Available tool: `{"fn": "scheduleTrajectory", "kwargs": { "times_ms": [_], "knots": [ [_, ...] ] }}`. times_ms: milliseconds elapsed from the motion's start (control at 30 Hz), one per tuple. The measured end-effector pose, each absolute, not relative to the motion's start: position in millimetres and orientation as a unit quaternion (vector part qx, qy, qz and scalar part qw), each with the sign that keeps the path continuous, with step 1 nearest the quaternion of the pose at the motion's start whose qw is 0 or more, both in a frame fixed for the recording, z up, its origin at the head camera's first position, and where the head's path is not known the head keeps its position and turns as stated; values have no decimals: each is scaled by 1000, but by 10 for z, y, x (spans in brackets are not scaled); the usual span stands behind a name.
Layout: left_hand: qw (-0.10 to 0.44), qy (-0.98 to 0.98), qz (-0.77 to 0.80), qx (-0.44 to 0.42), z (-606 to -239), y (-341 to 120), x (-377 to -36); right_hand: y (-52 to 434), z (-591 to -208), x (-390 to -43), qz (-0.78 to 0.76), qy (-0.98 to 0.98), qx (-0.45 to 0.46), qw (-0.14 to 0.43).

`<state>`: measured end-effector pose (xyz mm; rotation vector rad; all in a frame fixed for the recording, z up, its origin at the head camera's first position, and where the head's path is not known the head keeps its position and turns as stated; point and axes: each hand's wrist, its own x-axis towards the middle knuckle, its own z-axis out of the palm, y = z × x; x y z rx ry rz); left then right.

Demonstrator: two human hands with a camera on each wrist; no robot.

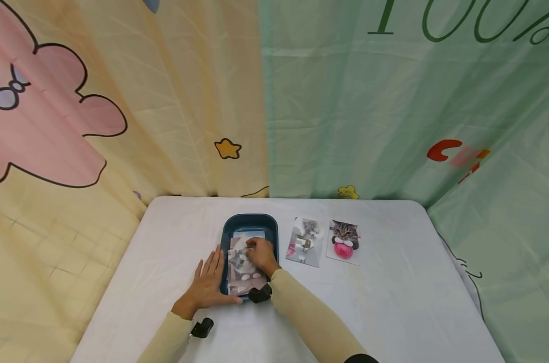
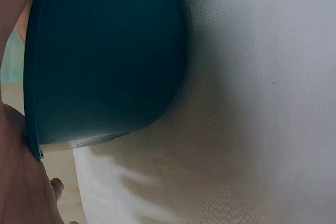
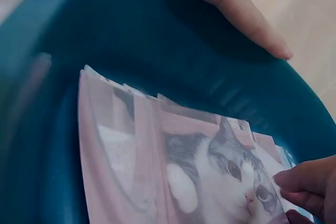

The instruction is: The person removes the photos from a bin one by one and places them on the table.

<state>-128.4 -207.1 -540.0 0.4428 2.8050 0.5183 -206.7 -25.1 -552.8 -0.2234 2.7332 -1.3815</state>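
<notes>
A dark teal plastic basin (image 1: 224,237) holds a stack of cat photos (image 1: 244,269). The top photo (image 3: 231,174) shows a grey-and-white cat against pink. My left hand (image 1: 206,285) rests along the basin's left and front rim, fingers straight and thumb spread. In the left wrist view, this hand lies against the rim of the basin (image 2: 105,51). My right hand (image 1: 261,256) reaches into the basin and pinches an edge of the cat photo with curled fingers (image 3: 310,179). How many sheets are between the fingertips is hidden.
Two photos lie side by side on the white table (image 1: 392,292), right of the basin: a pale cat photo (image 1: 305,242) and a tabby photo with a pink ball (image 1: 344,242). Printed curtains (image 1: 201,101) hang behind the table.
</notes>
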Motion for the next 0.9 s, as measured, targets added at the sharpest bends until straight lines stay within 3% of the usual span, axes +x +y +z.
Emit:
{"fn": "scheduleTrajectory", "kwargs": {
  "times_ms": [533, 900],
  "knots": [
    [128, 964, 178, 153, -5374, -2052, -1272, -238, -5473, -2017, -467, 880, -66, 61],
    [124, 961, 190, 156, -5359, -2058, -1272, -178, -5396, -2016, -483, 866, -127, 33]
  ]
}}
